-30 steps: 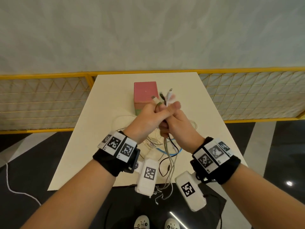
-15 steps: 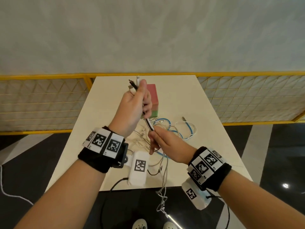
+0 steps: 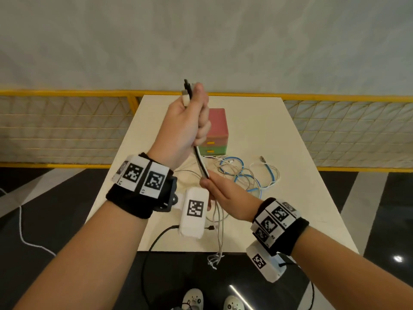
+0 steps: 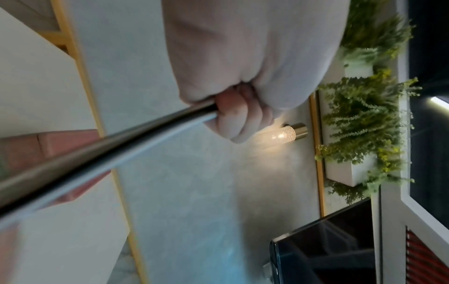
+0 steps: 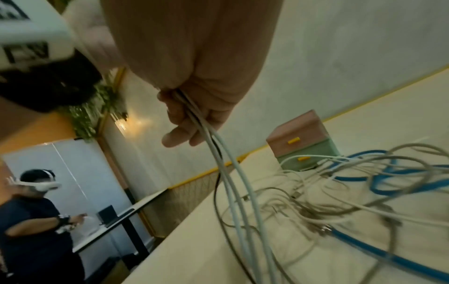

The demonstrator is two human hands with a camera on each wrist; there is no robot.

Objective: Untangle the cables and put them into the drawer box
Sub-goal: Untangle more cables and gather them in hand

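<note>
The left hand (image 3: 183, 128) is raised above the table (image 3: 257, 121), fingers curling tightly round a bundle (image 3: 201, 163) of black and white cables. Plug ends (image 3: 186, 91) are sticking out above the fist beside the thumb. In the left wrist view the curled fingers (image 4: 233, 115) are closing on the bundle where it enters the fist, and the strands are running taut toward the lower left.

The right hand (image 3: 225, 193) is sitting lower, near the table's front edge, fingers wrapping the same bundle. In the right wrist view its fingers (image 5: 179, 123) are curling round the white and black strands, which are leaving the hand downward. Between the two hands the bundle is stretching straight and slanted. Below the right hand the strands are hanging past the table edge, ending in a knotted white clump (image 3: 215, 260) over the dark floor.

A loose heap (image 3: 243, 173) of white, grey and blue cables is lying on the table just in front of the box (image 3: 218, 130) and right of the right hand; one metal plug (image 3: 263, 158) is lying at its far right. The box is standing mid-table, pink section above green, each drawer with a yellow handle; both drawers are appearing closed. White strands are touching its green front in the right wrist view.

A yellow mesh fence (image 3: 67, 128) is running behind the table. Another person (image 5: 36, 221) wearing a headset is standing in the background of the right wrist view.
</note>
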